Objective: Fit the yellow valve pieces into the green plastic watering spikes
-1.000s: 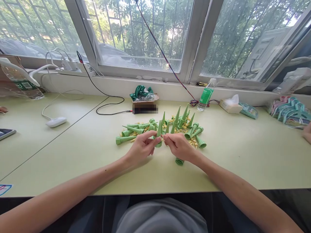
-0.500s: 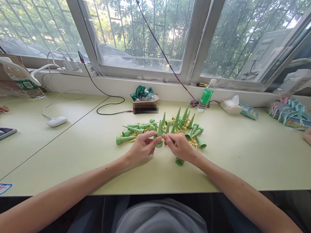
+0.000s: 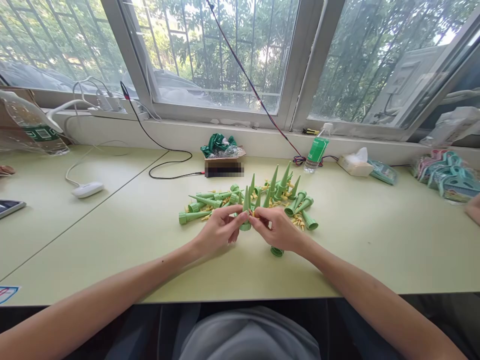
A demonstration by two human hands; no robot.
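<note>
My left hand (image 3: 220, 228) is closed around a green plastic cone spike (image 3: 246, 204), its point upward and its wide collar at the bottom. My right hand (image 3: 279, 229) is closed in a pinch against the spike's right side, at a small yellow nozzle (image 3: 253, 214) mostly hidden by the fingers. Just behind both hands lies a pile of green spikes (image 3: 205, 201), some standing point up and others on their sides. Small yellow nozzles (image 3: 299, 220) are scattered among them. Another green spike (image 3: 277, 251) lies under my right wrist, only its round open end showing.
Behind the pile stands a small box (image 3: 225, 167) with green plastic wrapping. Farther right are a water bottle (image 3: 318, 150), a tissue pack (image 3: 355, 165) and several pastel hangers (image 3: 450, 175). Another person's hand (image 3: 474, 209) shows at the right edge. A white mouse-shaped device (image 3: 87, 189) lies left.
My right fingers have shifted slightly and now press closer to the spike's side, covering more of the yellow nozzle. The left hand keeps its hold on the spike.
</note>
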